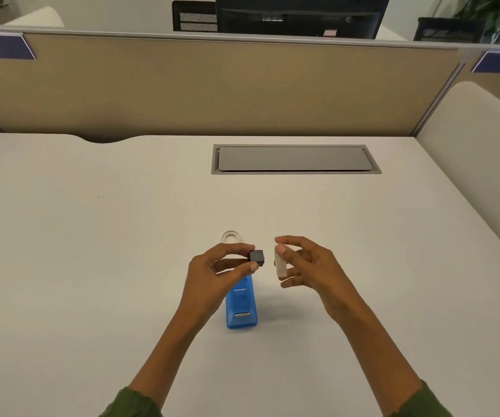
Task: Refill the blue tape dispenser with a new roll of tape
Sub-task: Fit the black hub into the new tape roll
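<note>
The blue tape dispenser [241, 305] stands on the white desk [122, 236], its metal cutter end toward me; its far end is hidden behind my left hand. My left hand [212, 275] pinches a small black spool core [257, 256] between thumb and fingers, held above the dispenser. My right hand [306, 266] holds a whitish roll of tape [280, 264] edge-on, a short gap to the right of the core. A clear empty tape ring [232, 237] lies flat on the desk just beyond my left hand.
A grey cable hatch [295, 159] is set into the desk at the back. A tan partition wall [212, 85] closes the far edge, and a cream side panel [477, 139] rises on the right.
</note>
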Demonstrator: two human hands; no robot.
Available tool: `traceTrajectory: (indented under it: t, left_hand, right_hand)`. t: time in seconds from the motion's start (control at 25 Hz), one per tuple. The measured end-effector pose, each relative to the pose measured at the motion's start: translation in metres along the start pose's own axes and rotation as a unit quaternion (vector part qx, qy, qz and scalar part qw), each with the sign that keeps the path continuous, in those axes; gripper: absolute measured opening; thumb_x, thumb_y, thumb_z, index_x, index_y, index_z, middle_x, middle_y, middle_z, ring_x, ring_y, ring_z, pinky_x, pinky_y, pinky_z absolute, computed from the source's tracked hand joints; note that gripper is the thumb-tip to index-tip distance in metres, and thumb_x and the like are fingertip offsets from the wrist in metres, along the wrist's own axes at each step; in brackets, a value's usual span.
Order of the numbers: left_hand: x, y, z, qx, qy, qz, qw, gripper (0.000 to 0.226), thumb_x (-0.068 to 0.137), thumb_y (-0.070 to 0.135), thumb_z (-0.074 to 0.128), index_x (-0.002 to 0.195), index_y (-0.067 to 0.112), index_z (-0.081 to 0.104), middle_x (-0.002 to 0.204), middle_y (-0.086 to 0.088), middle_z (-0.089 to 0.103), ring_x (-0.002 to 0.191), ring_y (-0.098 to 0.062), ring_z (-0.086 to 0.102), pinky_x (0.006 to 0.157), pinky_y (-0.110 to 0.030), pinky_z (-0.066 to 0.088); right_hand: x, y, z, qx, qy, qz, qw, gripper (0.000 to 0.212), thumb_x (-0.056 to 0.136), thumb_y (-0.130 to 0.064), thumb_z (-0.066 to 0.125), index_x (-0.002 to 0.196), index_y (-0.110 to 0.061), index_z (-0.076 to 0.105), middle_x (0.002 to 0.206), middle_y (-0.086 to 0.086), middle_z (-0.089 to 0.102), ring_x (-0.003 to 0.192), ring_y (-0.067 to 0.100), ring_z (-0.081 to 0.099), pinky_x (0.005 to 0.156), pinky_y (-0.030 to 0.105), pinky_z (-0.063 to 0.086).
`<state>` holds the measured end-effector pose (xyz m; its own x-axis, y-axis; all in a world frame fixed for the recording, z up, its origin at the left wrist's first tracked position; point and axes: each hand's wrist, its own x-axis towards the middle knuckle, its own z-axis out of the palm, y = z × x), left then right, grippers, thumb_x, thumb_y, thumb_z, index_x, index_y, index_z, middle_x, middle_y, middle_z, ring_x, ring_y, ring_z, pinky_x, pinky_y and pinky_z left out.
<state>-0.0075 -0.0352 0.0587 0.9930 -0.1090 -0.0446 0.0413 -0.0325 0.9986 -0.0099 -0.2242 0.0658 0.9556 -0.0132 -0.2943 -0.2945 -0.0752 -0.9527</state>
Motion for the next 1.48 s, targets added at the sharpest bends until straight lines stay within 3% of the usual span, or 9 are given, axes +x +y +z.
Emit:
traceTrajectory:
  t: [0.12, 0.32, 0.48, 0.68, 1.0, 1.12, 1.24, 1.36, 1.48]
  left_hand:
    - [-0.002, 0.005, 0.005, -0.001, 0.002, 0.012, 1.0, 0.024, 0.071, 0.015, 0.077, 0.092, 0.026, 0.072, 0.089, 0.011, 0.075, 0.085, -0.01, 0.071, 0.068, -0.007, 0.049]
    - [-0.004, 0.014, 0.005, -0.015, 0.01, 0.026, 0.999, 0.023, 0.073, 0.015, 0.075, 0.092, 0.029, 0.072, 0.084, 0.012, 0.075, 0.079, -0.01, 0.072, 0.067, -0.009, 0.051]
    - [-0.004, 0.02, 0.003, -0.028, 0.007, 0.029, 0.999, 0.023, 0.073, 0.015, 0.074, 0.091, 0.029, 0.073, 0.084, 0.01, 0.076, 0.076, -0.013, 0.072, 0.066, -0.009, 0.051]
    - [-0.005, 0.024, 0.001, -0.004, -0.026, 0.042, 0.999, 0.025, 0.064, 0.03, 0.073, 0.089, 0.029, 0.075, 0.088, 0.009, 0.075, 0.086, -0.011, 0.07, 0.075, -0.016, 0.054]
    - [-0.006, 0.025, -0.001, 0.005, -0.05, 0.047, 0.998, 0.02, 0.067, 0.027, 0.072, 0.086, 0.033, 0.075, 0.087, 0.015, 0.074, 0.088, -0.01, 0.068, 0.079, -0.018, 0.054]
    - [-0.006, 0.024, 0.001, 0.004, -0.038, 0.026, 0.999, 0.024, 0.065, 0.027, 0.074, 0.089, 0.028, 0.075, 0.084, 0.011, 0.075, 0.085, -0.013, 0.07, 0.078, -0.021, 0.055]
    - [-0.007, 0.023, 0.001, 0.006, -0.039, 0.021, 0.999, 0.029, 0.062, 0.03, 0.074, 0.091, 0.028, 0.074, 0.083, 0.01, 0.075, 0.084, -0.012, 0.07, 0.076, -0.019, 0.055]
    - [-0.009, 0.02, 0.001, -0.011, -0.04, 0.017, 0.999, 0.026, 0.069, 0.024, 0.074, 0.095, 0.025, 0.074, 0.088, 0.01, 0.076, 0.087, -0.01, 0.07, 0.075, -0.015, 0.053]
    - [-0.011, 0.017, -0.001, -0.075, -0.019, -0.012, 0.997, 0.027, 0.075, 0.016, 0.072, 0.102, 0.019, 0.073, 0.094, 0.002, 0.076, 0.091, -0.016, 0.071, 0.073, -0.015, 0.053]
  right_hand:
    - [-0.009, -0.017, 0.005, 0.07, -0.03, -0.014, 0.997, 0.047, 0.067, -0.052, 0.067, 0.102, -0.02, 0.07, 0.099, 0.013, 0.069, 0.07, 0.027, 0.07, 0.062, 0.027, 0.057]
    - [-0.012, -0.024, 0.006, 0.023, -0.077, -0.044, 0.996, 0.052, 0.057, -0.039, 0.083, 0.106, -0.026, 0.069, 0.104, -0.005, 0.072, 0.084, 0.02, 0.072, 0.069, 0.025, 0.058]
    - [-0.014, -0.028, 0.005, -0.014, -0.115, -0.077, 0.99, 0.048, 0.058, -0.022, 0.088, 0.102, -0.025, 0.07, 0.093, 0.003, 0.073, 0.078, 0.023, 0.072, 0.064, 0.026, 0.058]
    - [-0.012, -0.031, 0.008, -0.068, -0.073, -0.081, 0.992, 0.057, 0.039, -0.041, 0.085, 0.091, -0.022, 0.07, 0.087, 0.012, 0.068, 0.066, 0.022, 0.071, 0.055, 0.022, 0.056]
    - [-0.012, -0.03, 0.01, -0.073, -0.076, -0.076, 0.992, 0.055, 0.044, -0.047, 0.081, 0.089, -0.016, 0.073, 0.08, 0.015, 0.071, 0.062, 0.022, 0.07, 0.058, 0.03, 0.06]
    - [-0.013, -0.03, 0.011, -0.057, -0.072, -0.073, 0.993, 0.042, 0.044, -0.048, 0.081, 0.078, -0.024, 0.074, 0.072, 0.012, 0.071, 0.054, 0.02, 0.068, 0.051, 0.024, 0.056]
    - [-0.014, -0.028, 0.012, -0.059, -0.067, -0.07, 0.994, 0.043, 0.042, -0.052, 0.08, 0.076, -0.026, 0.074, 0.065, 0.004, 0.072, 0.051, 0.019, 0.067, 0.047, 0.021, 0.054]
    - [-0.012, -0.027, 0.013, -0.063, -0.076, -0.073, 0.992, 0.047, 0.043, -0.051, 0.079, 0.082, -0.025, 0.073, 0.067, 0.002, 0.072, 0.053, 0.018, 0.067, 0.049, 0.025, 0.056]
    - [-0.012, -0.028, 0.008, -0.047, -0.099, -0.099, 0.989, 0.056, 0.054, -0.046, 0.076, 0.107, -0.029, 0.068, 0.092, 0.003, 0.071, 0.073, 0.019, 0.07, 0.064, 0.031, 0.06]
